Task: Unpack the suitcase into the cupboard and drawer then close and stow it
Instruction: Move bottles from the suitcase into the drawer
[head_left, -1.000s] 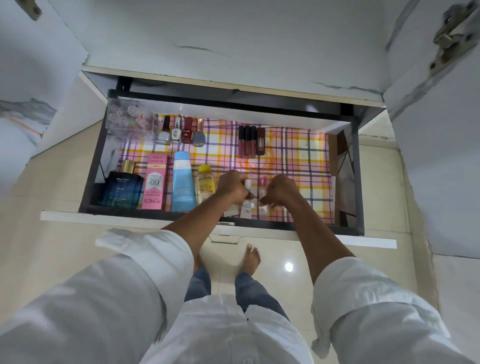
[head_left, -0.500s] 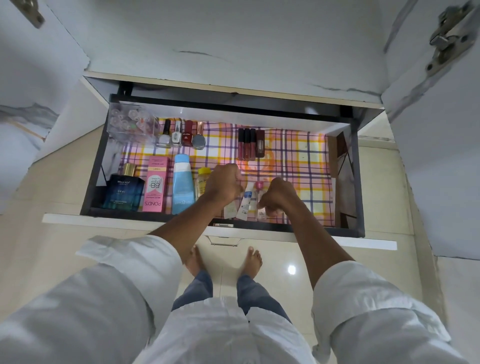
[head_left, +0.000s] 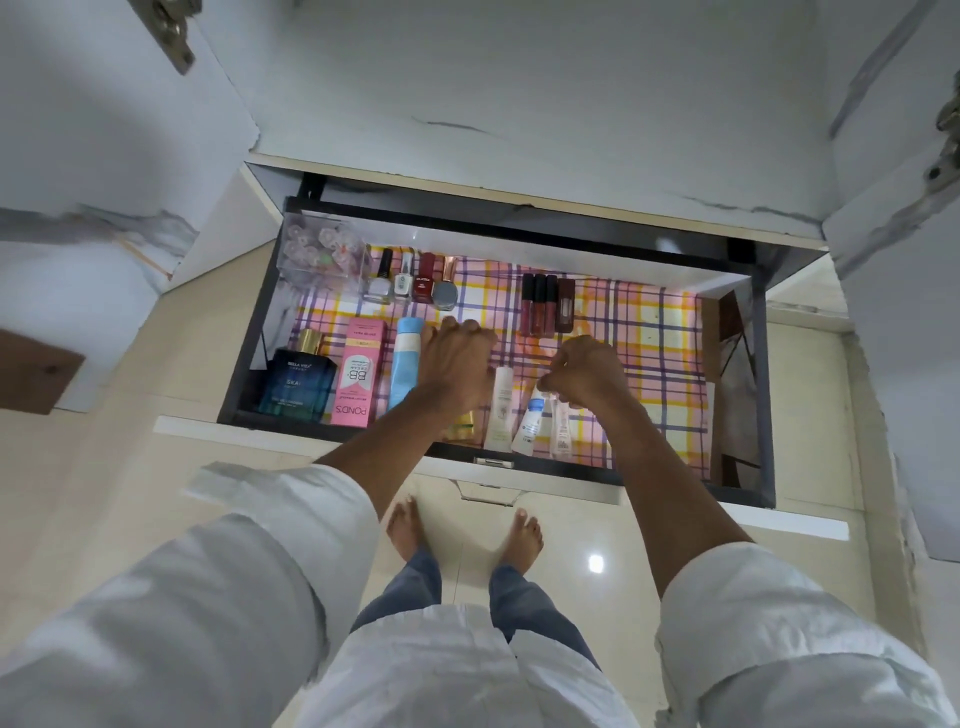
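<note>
Below the open cupboard (head_left: 519, 78), drawer (head_left: 763, 395) pulled out over tiled floor, lined with checked paper; suitcase not in view, so closing and stowing look not yet done; along the drawer's near edge, left to right: blue perfume box (head_left: 297, 382), pink cream box (head_left: 357, 371), blue tube (head_left: 405, 358), yellow bottle (head_left: 462, 431) mostly hidden under the forearm, cream tube (head_left: 500, 410), white tube (head_left: 532, 423), small clear tube (head_left: 561, 434); at the back, clear organiser (head_left: 319, 257), nail polishes (head_left: 410, 280), lip glosses (head_left: 546, 309); left hand (head_left: 457, 364) fingers curled, hovering above the yellow bottle, cannot tell if it grips anything; right hand (head_left: 584, 371) fingertips bunched, pinching the white tube's top; risk: upright tubes stand touching, so a nudge from either wrist likely topples the row; the pinch may slip.
</note>
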